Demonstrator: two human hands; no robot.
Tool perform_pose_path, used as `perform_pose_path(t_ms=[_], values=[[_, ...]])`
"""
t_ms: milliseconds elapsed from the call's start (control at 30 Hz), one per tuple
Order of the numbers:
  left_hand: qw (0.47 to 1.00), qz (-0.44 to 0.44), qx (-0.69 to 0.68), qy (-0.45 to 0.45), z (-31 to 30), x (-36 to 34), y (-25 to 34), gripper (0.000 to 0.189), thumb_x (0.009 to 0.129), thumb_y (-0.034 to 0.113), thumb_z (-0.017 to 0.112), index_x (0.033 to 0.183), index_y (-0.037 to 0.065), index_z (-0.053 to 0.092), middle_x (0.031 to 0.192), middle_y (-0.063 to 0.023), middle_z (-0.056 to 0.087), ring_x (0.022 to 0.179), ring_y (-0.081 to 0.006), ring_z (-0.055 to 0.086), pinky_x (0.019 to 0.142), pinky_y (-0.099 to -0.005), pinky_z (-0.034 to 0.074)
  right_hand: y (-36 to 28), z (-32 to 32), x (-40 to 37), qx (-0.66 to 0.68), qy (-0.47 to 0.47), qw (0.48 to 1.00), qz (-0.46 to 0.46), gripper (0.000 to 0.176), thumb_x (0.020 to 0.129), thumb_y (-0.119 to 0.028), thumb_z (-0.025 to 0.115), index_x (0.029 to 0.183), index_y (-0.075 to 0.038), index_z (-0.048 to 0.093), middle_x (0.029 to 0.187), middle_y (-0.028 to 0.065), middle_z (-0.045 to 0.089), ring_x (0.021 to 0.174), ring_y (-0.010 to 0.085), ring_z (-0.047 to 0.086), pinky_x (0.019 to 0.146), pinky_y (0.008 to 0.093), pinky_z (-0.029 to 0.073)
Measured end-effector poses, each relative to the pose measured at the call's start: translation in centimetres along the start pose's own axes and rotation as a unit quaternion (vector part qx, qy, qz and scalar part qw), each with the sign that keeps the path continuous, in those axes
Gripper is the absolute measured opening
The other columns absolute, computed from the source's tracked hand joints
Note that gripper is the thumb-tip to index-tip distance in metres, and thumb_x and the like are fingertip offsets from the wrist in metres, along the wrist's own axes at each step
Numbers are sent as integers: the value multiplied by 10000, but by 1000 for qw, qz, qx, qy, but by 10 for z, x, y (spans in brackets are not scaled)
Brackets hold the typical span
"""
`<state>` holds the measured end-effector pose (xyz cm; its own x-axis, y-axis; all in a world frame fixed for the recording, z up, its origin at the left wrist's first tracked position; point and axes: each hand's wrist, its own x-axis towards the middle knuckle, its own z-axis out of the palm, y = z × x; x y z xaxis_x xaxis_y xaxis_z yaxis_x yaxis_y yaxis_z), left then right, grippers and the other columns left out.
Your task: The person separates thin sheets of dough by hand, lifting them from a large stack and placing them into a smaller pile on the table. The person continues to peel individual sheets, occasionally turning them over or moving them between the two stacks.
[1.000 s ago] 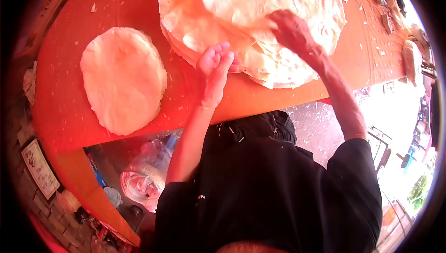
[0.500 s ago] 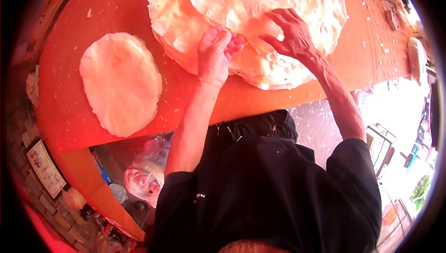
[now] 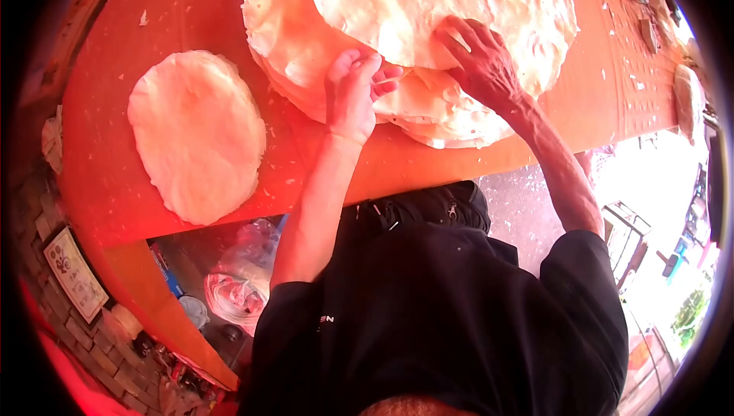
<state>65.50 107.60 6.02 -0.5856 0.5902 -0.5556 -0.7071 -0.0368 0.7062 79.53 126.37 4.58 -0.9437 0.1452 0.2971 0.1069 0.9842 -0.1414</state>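
A big stack of thin, pale, round dough sheets [image 3: 505, 3] lies across the upper middle of the table. The top sheet's near edge runs between my two hands. My left hand [image 3: 353, 95] is at that edge with palm partly up, thumb and fingers pinched together on the edge of the sheet. My right hand [image 3: 485, 64] bends over the same edge farther right, its fingertips drawn in on the sheet and its thumb tucked beneath. A smaller oval pile of sheets [image 3: 197, 137] rests apart on the left.
The orange table [image 3: 306, 179] has crumbs scattered over it. Beneath it are plastic bags [image 3: 237, 286] and a black bag [image 3: 428, 206] by my body. A framed sign [image 3: 75, 274] stands at lower left; a wire-frame stand [image 3: 625, 225] is at right.
The right hand's spread thumb and fingers have drawn together at the sheet edge. The left hand stays nearly in place, its fingers shifting slightly.
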Motion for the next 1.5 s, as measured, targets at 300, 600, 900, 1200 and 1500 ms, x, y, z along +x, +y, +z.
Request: perform_pose_path(t_ms=[300, 600, 900, 1200, 1500], values=[[999, 16, 49, 6, 9, -9, 4, 238, 918, 91, 570, 1118, -9, 489, 952, -115, 616, 859, -256, 695, 636, -266, 551, 16, 3, -6, -15, 26, 1000, -3, 574, 749, -279, 729, 1261, -80, 560, 1281, 136, 560, 1171, 318, 538, 927, 454, 454], [993, -37, -63, -97, 10, 5, 0, 171, 945, 98, 530, 1085, 2, 510, 1014, -144, 636, 852, -239, 677, 669, -279, 543, 6, 2, 1, -22, 53, 998, 7, 533, 772, -310, 722, 1221, -71, 563, 1243, 118, 567, 1162, 307, 530, 909, 441, 458], [993, -63, -24, -101, 6, -7, -4, 169, 961, 125, 526, 1089, 16, 546, 914, -113, 654, 790, -198, 674, 627, -251, 531, 48, -4, 31, -51, 47, 997, -45, 313, 707, -44, 689, 1016, -92, 681, 982, 44, 682, 883, 241, 650, 753, 342, 529], [984, -123, 36, -123, 25, -32, -37, 238, 944, 151, 562, 1129, 0, 553, 1080, -137, 642, 917, -252, 689, 681, -267, 565, 32, -64, 21, -58, 66, 996, -32, 41, 802, -59, 599, 824, -86, 621, 655, 71, 594, 640, 233, 617, 567, 363, 489], [989, -87, 49, -107, 40, -31, -53, 251, 927, 75, 528, 1155, -20, 481, 1057, -127, 594, 947, -259, 672, 692, -293, 571, 34, -28, -66, 7, 5, 998, 61, 162, 762, -30, 659, 919, -70, 655, 902, 56, 678, 852, 249, 644, 729, 365, 531]])
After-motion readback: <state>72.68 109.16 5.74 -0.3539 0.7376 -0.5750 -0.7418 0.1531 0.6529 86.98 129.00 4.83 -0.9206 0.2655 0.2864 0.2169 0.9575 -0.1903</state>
